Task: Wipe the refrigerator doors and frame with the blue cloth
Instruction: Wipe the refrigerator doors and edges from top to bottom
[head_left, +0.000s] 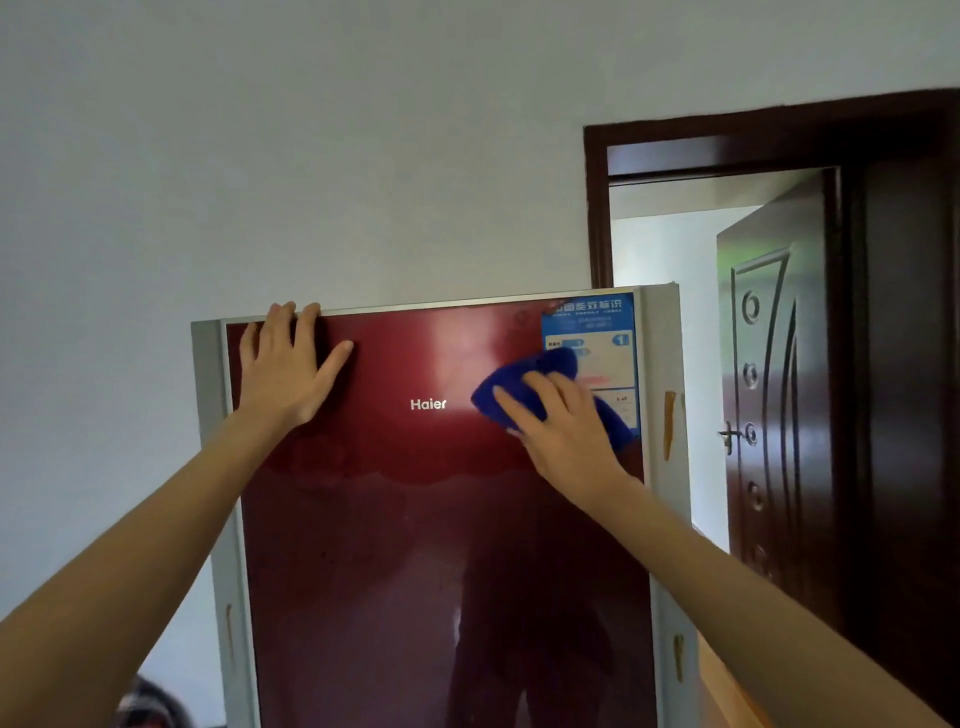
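Observation:
The refrigerator's glossy dark red door (405, 519) fills the lower middle of the head view, edged by a grey frame (662, 374). My left hand (288, 369) lies flat on the door's upper left corner, fingers spread, fingertips at the top edge. My right hand (563, 421) presses the bunched blue cloth (524, 382) against the door's upper right, just below and partly over a blue energy label (592, 332). A white brand name (428, 404) sits between the two hands.
A white wall rises behind and to the left of the fridge. On the right a dark wooden door frame (597, 208) stands close to the fridge, with a carved dark door (774, 395) swung open beyond it. Orange marks (669, 423) dot the grey frame.

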